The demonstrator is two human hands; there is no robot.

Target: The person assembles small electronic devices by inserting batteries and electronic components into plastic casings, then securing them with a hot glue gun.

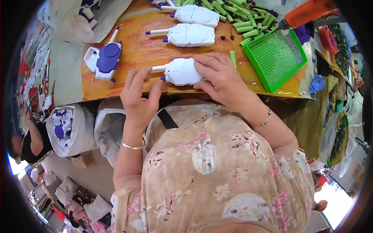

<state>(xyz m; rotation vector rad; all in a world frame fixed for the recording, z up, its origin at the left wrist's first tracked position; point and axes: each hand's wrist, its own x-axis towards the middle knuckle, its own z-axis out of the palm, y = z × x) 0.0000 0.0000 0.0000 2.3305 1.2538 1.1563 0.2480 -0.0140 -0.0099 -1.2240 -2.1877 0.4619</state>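
Observation:
A white plastic toy-like housing with a thin white tube and a small purple peg lies near the table's front edge. My right hand grips its right end, thumb below and fingers over the top. My left hand is beside the tube end, fingers and thumb apart; one fingertip is close to the tube, and I cannot tell if it touches. Farther left rests a purple-and-white unit with a white shell half next to it. Beyond my hands lie two similar white housings.
A green tray of small metal pieces stands at the right, with an orange power tool above it. Green cylindrical cells with wires are heaped at the back. Below the table's left side hangs a white bag of purple and white parts.

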